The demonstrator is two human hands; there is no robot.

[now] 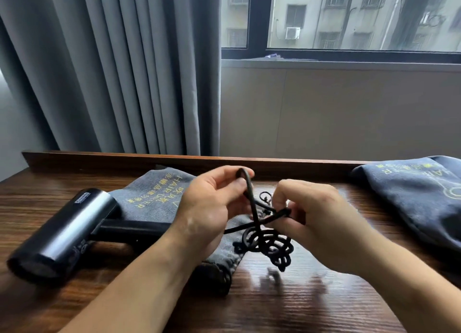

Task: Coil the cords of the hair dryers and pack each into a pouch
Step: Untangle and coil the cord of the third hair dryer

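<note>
Cord [264, 244] at centre frame, held up between both hands just above the table [324, 307].
I see the left hand [209, 208] pinching its top loop and the right hand [321, 223] pinching a strand, tangled coils dangling beneath. Hair dryer [62, 233] lies lower left across a pouch [154, 195]; second pouch [411, 195] sits at the right edge.

hair dryer [62, 235]: 1 | grey pouches [154, 195] [411, 198]: 2 | tangled black cord [264, 245]: 1 | bare hands [212, 208] [321, 223]: 2

The worktop [324, 307] is of dark wood, with a raised ledge [124, 159] along its far edge. Behind it, on the left, hangs a grey pleated curtain [112, 70]. On the right is a beige wall [336, 113] under a dark-framed window [258, 18]. Outside stands a grey building [361, 20] with an air conditioner [292, 32].
</note>
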